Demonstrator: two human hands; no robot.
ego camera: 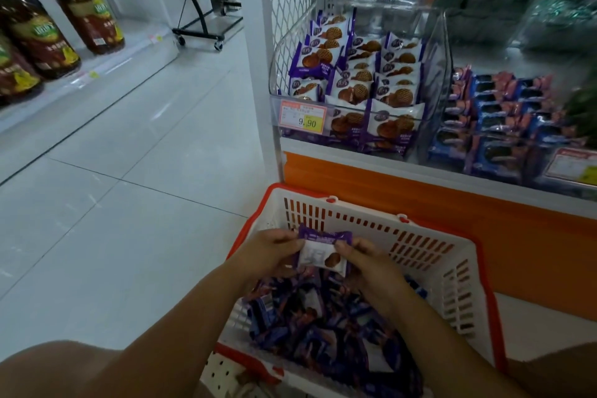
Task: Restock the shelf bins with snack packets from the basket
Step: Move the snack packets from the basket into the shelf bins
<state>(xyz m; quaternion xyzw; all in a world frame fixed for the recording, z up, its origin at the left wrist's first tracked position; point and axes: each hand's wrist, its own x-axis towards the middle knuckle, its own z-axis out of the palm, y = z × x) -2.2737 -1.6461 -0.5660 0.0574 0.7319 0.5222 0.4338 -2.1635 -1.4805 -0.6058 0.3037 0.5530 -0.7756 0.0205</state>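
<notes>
- The left grip (268, 252) and the right grip (371, 265), both bare hands, are clamped on one snack packet (323, 254). The left fingers pinch its 9 o'clock edge and the right fingers its 3 o'clock edge.
- The packet is held above the basket (452, 249), over its 12 o'clock half, with the loose packets (323, 326) heaped in the basket below it.
- Its purple sealed end points to 12 o'clock, toward the shelf. The white face, with a waffle picture at the 5 o'clock corner, is turned up to the camera.
- The seal runs from 9 to 3 o'clock, dipping a little on the 3 o'clock side. Fingers cover both side edges, so I cannot tell whether the long axis lies 12–6 or 9–3.
- The basket is white and slotted with a red rim. It sits low at 6 o'clock of the view, its far side near the orange base panel (420, 207) of the shelf.
- At 12 o'clock from the basket, a clear bin (437, 81) holds rows of upright purple waffle packets (355, 74). A price tag (302, 119) reading 9.90 is fixed at the 9 o'clock end of its front wall.
- At 3 o'clock of that bin is a neighbouring bin of blue packets (504, 116), which is blurred.
- The floor (129, 187) is pale grey tile. At 10 o'clock a low white shelf carries large dark bottles (38, 32), and at 11 o'clock stands a black wheeled rack (206, 26).
</notes>
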